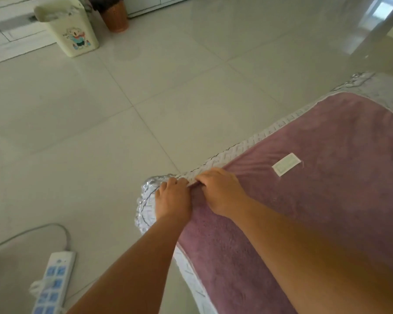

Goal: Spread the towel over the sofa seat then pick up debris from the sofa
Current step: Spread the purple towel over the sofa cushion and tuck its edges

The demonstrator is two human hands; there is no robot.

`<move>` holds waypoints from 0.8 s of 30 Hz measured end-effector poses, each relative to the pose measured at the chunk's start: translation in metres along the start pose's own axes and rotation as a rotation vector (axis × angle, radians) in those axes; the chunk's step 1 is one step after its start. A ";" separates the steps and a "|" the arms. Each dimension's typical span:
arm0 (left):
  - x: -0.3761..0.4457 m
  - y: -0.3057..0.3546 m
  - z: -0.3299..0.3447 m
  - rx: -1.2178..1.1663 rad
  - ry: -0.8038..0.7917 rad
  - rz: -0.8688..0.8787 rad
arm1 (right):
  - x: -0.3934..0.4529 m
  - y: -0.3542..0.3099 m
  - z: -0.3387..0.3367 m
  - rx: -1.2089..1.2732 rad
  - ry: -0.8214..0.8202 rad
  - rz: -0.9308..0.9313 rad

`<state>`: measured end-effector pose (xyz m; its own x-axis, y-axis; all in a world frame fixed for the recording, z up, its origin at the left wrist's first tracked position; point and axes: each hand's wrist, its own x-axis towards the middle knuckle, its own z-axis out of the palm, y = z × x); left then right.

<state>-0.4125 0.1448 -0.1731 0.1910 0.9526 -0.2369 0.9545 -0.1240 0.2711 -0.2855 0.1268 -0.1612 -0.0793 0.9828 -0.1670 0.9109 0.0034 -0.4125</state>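
1. One mauve towel [315, 200] lay spread over the sofa seat [241, 149], whose pale quilted cover showed as a border along the front edge and round the near corner. Most of it looked flat, which suggested the spreading step was nearly finished.
2. Both of the person's hands met at the towel's near corner. The left hand [173, 196] rested on the quilted corner with its fingers curled down over the towel's edge, apparently pinching it.
3. The right hand [220, 190] sat just beside it, touching it, knuckles up and fingers curled into the same hem. The pair seemed placed there to tug that corner square with the seat edge, or to tuck it; which of the two could not be told.
4. One white label [286, 164] lay face up on the towel, well apart from the hands. It appeared sewn on, so it was probably not debris. No loose debris could be made out on the visible part of the seat.
5. On the tiled floor [145, 75] stood one cream waste bin [74, 30] with a cartoon print and one brown wicker pot [116, 17] beside it, both well apart from the sofa. The bin would likely take any debris.
6. One white power strip [52, 284] lay on the floor near the left forearm.
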 end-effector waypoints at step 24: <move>-0.067 0.034 -0.026 -0.204 0.088 0.173 | -0.084 -0.039 -0.014 0.297 0.289 0.222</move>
<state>-0.3983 0.0838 -0.1240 0.3179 0.9437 -0.0914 0.8419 -0.2367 0.4850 -0.3089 0.0468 -0.1179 0.2589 0.9650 -0.0415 0.7347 -0.2246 -0.6401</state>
